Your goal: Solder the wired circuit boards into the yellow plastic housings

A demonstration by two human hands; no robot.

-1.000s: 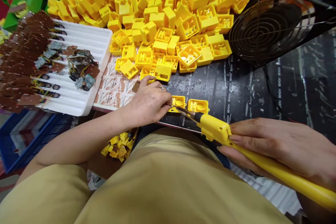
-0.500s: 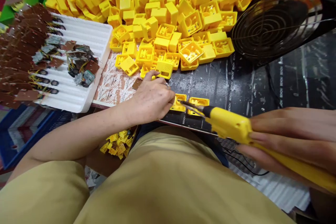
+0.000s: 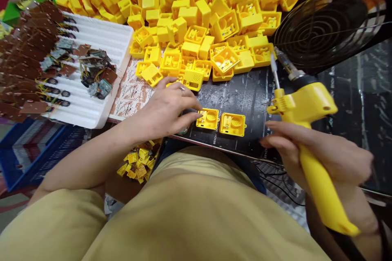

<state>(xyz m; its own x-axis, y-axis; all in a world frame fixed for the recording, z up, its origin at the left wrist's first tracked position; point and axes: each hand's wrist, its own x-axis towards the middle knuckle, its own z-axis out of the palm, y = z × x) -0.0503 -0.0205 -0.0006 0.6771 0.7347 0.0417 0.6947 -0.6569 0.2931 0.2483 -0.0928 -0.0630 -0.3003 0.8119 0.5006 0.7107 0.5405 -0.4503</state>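
My right hand [image 3: 330, 155] is wrapped around the handle of a yellow gun-type soldering iron [image 3: 306, 102], which has a metal barrel and a thin feed tube beside it, both pointing up and away from me. Its front end is above the bench, right of two open yellow plastic cases [image 3: 232, 124] lying side by side. At the left case [image 3: 208, 119], my left hand [image 3: 171, 108] has its thumb and index finger at the near-left edge, fingers apart. Something small and greenish is partly hidden beneath that hand; I cannot make it out.
A large heap of yellow cases [image 3: 190, 14] covers the back of the black bench [image 3: 254, 94]. On the left, a white foam tray [image 3: 119, 40] bears brown circuit boards with wires. A black fan [image 3: 324, 28] stands at the right. Below are a blue basket [image 3: 18, 163] and more yellow pieces [image 3: 137, 161].
My right hand has swung the soldering iron away from the left case, turning its tip from leftward to upward. My left hand has shifted slightly left, its fingers spreading.
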